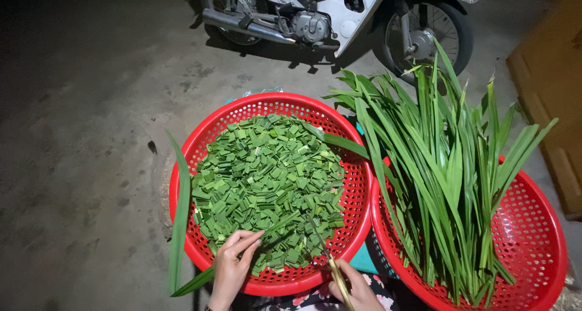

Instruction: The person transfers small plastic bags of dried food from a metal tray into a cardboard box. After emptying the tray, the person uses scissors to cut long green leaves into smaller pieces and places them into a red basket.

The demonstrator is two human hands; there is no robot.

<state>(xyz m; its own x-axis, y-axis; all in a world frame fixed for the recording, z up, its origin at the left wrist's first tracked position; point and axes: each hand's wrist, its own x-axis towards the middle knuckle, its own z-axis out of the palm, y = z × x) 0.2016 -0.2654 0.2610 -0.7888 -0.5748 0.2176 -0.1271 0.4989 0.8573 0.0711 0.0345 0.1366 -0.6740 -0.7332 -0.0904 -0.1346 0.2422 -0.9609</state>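
While pinched by left fingers (245,241), leaf (200,280)

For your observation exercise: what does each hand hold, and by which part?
The left hand pinches a long green leaf partway along its blade. The right hand grips scissors by the handles.

Harsh central light, dark vignetted edges
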